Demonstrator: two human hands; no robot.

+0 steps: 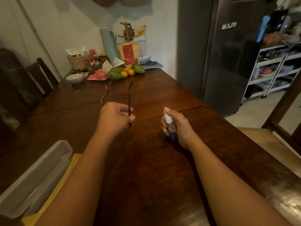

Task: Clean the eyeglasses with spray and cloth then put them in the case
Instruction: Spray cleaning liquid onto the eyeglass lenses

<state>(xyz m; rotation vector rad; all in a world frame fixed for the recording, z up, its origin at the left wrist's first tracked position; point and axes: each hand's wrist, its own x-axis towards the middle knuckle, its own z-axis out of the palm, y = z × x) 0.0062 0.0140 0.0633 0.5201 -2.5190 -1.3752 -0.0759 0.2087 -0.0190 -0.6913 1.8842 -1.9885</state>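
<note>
Between our two hands, over the table (162, 88), we are preparing the spray step. Our left hand (115, 115) is grasping the glasses (129, 101) at the front, with the temples pointing away from the fingers; the lenses are hidden behind them. Our right hand (177, 126) is gripping the bottle (170, 126), its index finger resting on the white nozzle. To do this well, we are thinking the nozzle should face the lenses closely, with a light press. Near our left forearm the case (32, 176) is lying open on the cloth (68, 173). On the fridge (228, 62) some letters are showing, perhaps "BAJO"; we cannot read them surely.
</note>
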